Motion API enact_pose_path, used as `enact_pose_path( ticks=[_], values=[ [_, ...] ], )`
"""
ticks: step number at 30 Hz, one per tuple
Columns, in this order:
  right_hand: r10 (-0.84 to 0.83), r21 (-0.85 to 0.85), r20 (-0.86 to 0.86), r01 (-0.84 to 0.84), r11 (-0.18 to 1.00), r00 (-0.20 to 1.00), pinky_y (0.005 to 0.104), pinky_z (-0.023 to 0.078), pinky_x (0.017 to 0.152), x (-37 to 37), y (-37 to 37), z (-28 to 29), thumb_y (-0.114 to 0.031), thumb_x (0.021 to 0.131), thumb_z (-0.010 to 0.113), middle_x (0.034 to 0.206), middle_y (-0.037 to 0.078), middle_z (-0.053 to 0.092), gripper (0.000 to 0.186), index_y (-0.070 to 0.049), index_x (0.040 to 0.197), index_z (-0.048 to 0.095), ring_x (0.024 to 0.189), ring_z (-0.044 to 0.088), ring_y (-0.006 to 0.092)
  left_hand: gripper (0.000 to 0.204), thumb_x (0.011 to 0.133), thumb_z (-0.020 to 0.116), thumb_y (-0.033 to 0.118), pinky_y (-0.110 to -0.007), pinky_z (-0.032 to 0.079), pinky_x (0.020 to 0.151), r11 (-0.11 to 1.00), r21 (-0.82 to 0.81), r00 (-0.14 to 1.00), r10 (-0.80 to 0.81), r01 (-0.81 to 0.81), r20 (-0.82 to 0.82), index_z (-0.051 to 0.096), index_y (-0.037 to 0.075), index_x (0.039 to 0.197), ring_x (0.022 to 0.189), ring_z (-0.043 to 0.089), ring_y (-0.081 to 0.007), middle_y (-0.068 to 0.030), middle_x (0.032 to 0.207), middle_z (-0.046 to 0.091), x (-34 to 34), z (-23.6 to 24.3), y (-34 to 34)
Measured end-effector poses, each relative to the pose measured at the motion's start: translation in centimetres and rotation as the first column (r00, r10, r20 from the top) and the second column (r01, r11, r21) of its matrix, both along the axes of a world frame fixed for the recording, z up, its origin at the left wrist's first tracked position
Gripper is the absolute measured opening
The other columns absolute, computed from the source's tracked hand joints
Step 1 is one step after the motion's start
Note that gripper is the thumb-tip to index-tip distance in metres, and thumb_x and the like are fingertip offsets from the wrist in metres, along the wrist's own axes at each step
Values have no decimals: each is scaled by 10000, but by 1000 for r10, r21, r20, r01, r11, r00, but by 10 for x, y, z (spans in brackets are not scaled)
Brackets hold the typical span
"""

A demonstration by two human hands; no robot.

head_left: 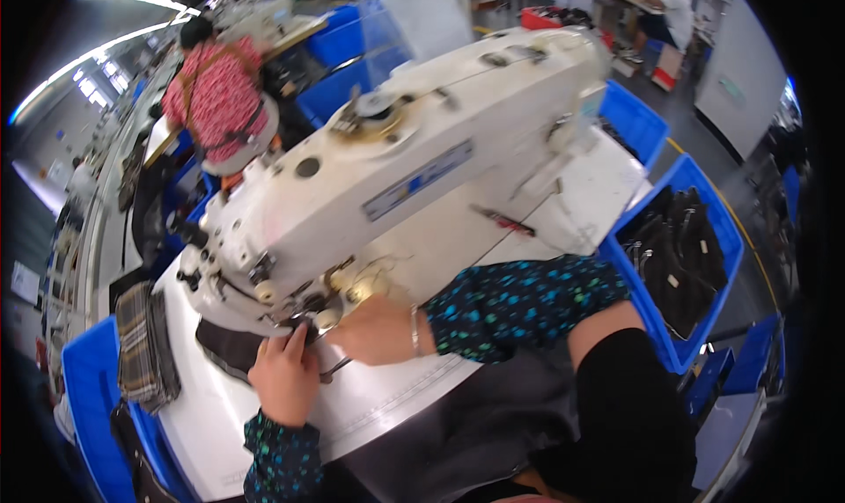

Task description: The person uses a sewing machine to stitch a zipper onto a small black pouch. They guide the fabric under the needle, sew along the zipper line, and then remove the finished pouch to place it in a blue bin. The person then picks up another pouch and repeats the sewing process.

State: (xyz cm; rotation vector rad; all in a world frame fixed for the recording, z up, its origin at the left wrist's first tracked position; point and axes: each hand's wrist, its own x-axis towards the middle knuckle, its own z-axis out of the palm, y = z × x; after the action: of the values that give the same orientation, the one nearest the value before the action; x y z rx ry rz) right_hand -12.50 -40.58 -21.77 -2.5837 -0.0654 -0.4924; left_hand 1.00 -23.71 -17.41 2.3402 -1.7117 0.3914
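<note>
A white industrial sewing machine [440, 151] stands on a pale work table [414, 397], its needle area [308, 314] low at left. My left hand [286, 380] rests by the needle on a dark fabric piece [224, 349], index and middle fingers stretched forward. My right hand [378, 331] is closed just right of the presser foot, beside small metal parts; what it grips is hidden, and a thin dark object shows under it. Red-handled snips [515, 224] lie beneath the machine arm.
Blue bins with dark pieces [673, 257] flank the table at right; another bin [88, 389] and a plaid fabric stack [145, 345] are at left. A co-worker in pink [216, 107] sits beyond the machine; another person [669, 14] works at back right.
</note>
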Motion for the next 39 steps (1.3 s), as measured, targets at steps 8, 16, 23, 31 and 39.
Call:
enact_pose_path(
  ticks=[8,16,23,31,39],
  values=[
    [76,538,5,-67,840,997,370,546,827,-44,20,-12,-380,910,776,1039,147,742,568,-39,1337,619,955,716,271,298,790,737,53,-403,586,743,939,-321,930,-223,124,-294,724,46,1088,842,710,-292,-123,952,714,-146,-2,35],
    [108,508,-136,-24,861,985,427,537,909,-198,-7,21,-97,833,767,1166,98,758,444,-132,1273,714,1025,710,321,257,928,724,15,-376,586,762,502,-768,98,-855,397,-508,691,14,1183,891,689,-318,-215,1075,685,-192,88,41],
    [-445,276,-210,489,827,871,344,565,797,-372,11,100,19,839,726,1023,115,790,312,-78,1131,780,906,753,286,129,946,803,168,-331,610,860,143,-989,-573,-813,-32,-99,754,157,1065,981,650,-276,-188,1182,636,-264,88,33],
    [-926,142,-306,972,188,223,330,540,988,-577,-34,89,27,830,739,1191,93,750,396,-10,1224,740,1083,696,185,121,927,817,138,-314,604,823,77,-996,-636,-771,-40,-34,708,119,976,996,666,-277,-174,1161,670,-279,96,25],
    [-906,-22,-267,937,348,330,443,386,1190,-546,-119,-61,-504,963,726,1565,266,511,784,-158,1610,451,1486,448,422,130,933,737,131,-337,592,700,26,-972,-12,-999,233,-30,615,104,971,937,678,-300,-66,1056,691,-246,107,36]
  ],
)
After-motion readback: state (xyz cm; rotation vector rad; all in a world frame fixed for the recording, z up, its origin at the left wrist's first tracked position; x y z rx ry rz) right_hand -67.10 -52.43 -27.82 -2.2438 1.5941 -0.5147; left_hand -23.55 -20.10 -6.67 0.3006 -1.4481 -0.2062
